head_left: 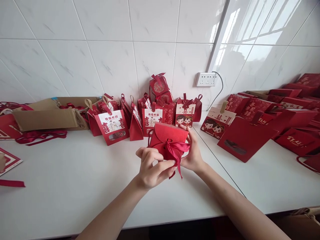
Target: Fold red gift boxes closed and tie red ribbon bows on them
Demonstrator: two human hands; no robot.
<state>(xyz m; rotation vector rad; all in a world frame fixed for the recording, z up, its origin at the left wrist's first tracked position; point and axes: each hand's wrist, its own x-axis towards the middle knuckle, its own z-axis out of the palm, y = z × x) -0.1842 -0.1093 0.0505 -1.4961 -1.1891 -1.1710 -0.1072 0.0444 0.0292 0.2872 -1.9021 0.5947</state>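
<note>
Both my hands hold a small red gift box [168, 138] with a rounded flap, just above the white table [75, 186]. A red satin ribbon [178, 150] is tied in a bow on its front and its tails hang down. My left hand [151, 168] is closed from below, its fingers pinching the ribbon by the bow. My right hand [192, 150] grips the box's right side, thumb at the front.
Several finished red gift boxes [113, 125] stand in a row against the tiled wall. Flat red boxes [246, 138] are piled at the right. An open cardboard carton [47, 116] and loose ribbons [40, 136] lie at the left. A wall socket [206, 79] has a cable.
</note>
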